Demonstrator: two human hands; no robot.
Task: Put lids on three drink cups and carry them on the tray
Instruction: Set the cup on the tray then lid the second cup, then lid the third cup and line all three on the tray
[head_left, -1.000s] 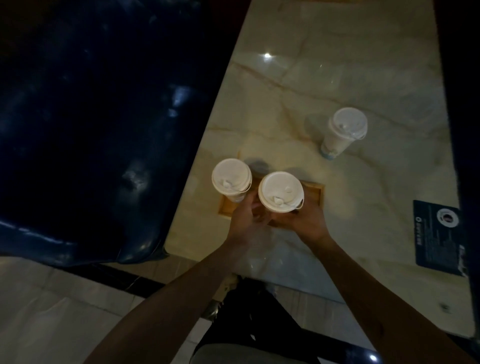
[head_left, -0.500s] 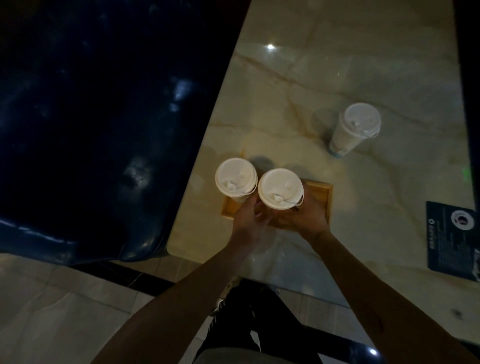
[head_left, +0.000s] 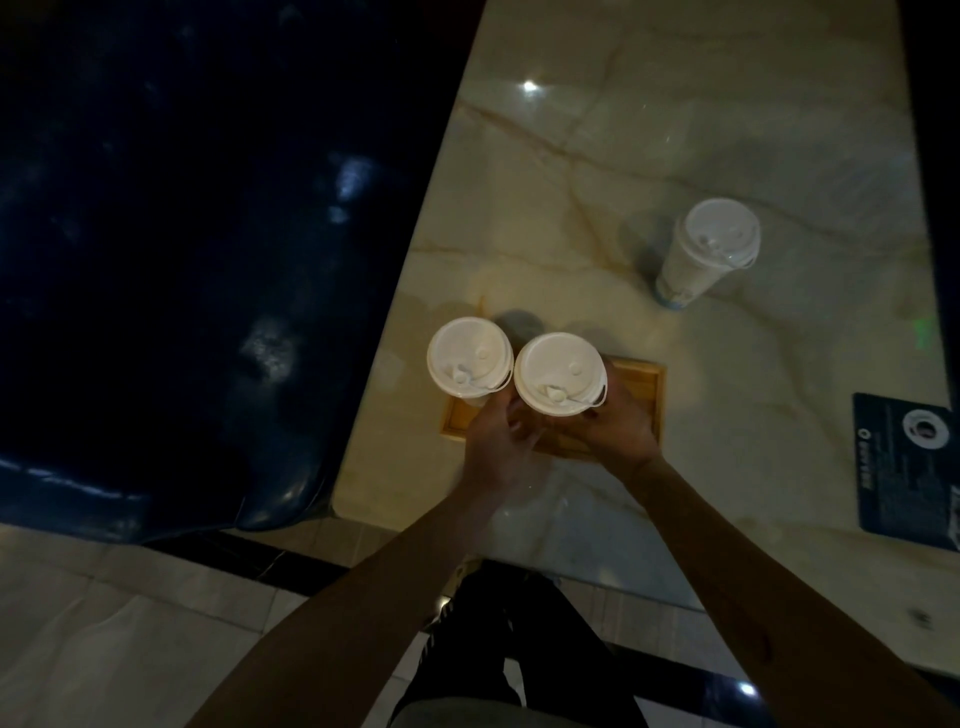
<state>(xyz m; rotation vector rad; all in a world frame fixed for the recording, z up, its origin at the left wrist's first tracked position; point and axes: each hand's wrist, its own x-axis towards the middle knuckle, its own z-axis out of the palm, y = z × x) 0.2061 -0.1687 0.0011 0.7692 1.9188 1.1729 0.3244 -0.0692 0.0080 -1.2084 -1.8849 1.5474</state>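
On the wooden tray (head_left: 644, 395), our left hand (head_left: 493, 441) and right hand (head_left: 613, 426) clasp the second lidded cup (head_left: 560, 373), touching the first cup (head_left: 469, 357): risk, knocking it over.

The scene is dim, with a yellowish cast. A small bright highlight glints on the polished tabletop (head_left: 675, 130) at the far end, the mirror of a lamp overhead. The white lids (head_left: 470, 356) are the brightest things, and soft shadows fall just beyond the cups. The dark sofa (head_left: 182, 234) on the left is nearly black apart from faint smeared sheen. The left hand (head_left: 496, 441) is slightly blurred. Straight edges bow toward the borders from the wide lens, and the corners darken.
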